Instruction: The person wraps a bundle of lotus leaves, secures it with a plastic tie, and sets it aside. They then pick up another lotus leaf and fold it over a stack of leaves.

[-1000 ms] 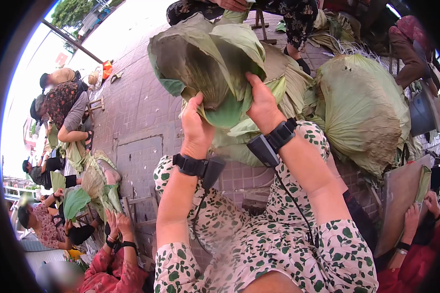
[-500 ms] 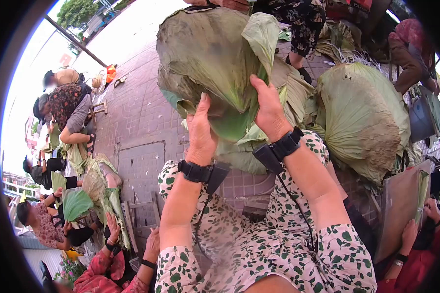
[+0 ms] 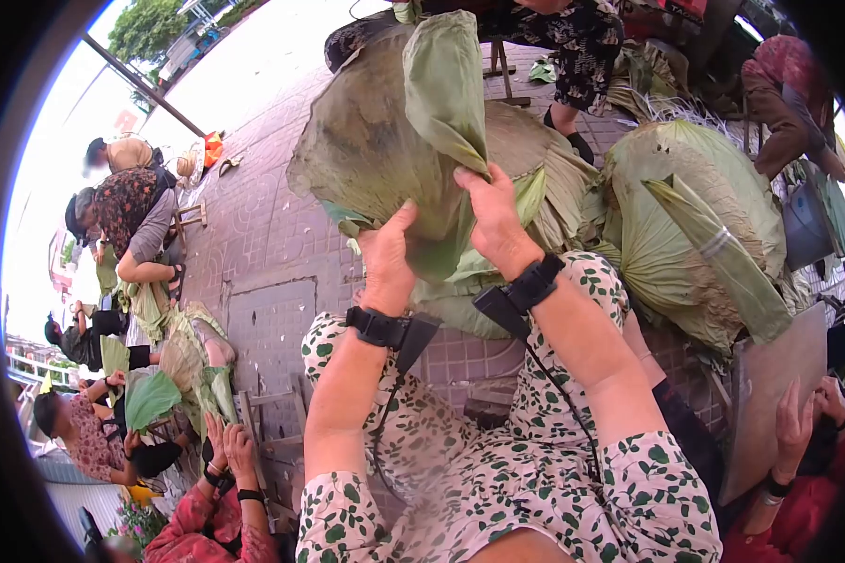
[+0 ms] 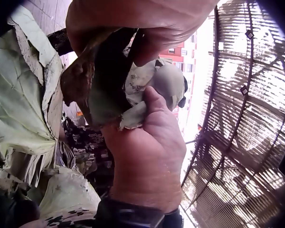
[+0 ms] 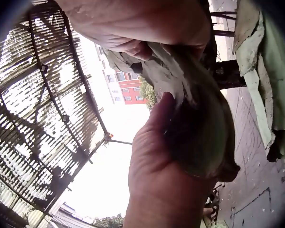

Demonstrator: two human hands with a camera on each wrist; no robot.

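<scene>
Both hands hold a large, dry green-brown lotus leaf (image 3: 357,141) in front of the body in the head view. At its lower left edge, my left hand (image 3: 387,267) grips it with the thumb on top. My right hand (image 3: 499,223) pinches the lower right side, where a paler flap (image 3: 446,89) folds up and over the leaf. Fingers beneath the leaf are hidden. In the left wrist view the leaf (image 4: 107,85) appears curled between the two hands. The right wrist view shows the leaf's curled underside (image 5: 204,137) close to the palms.
More lotus leaves (image 3: 535,141) lie beyond the right hand. On the right stands a big leaf bundle (image 3: 685,178), overlapped by a long folded leaf (image 3: 723,258). A board (image 3: 779,394) is beside a person in red. Other people sit at left on the paving (image 3: 263,216).
The leaf opened out, then its right flap swung left over it, with the right hand moving slightly left and down. At right, a folded leaf left the board and now overlaps the big bundle.
</scene>
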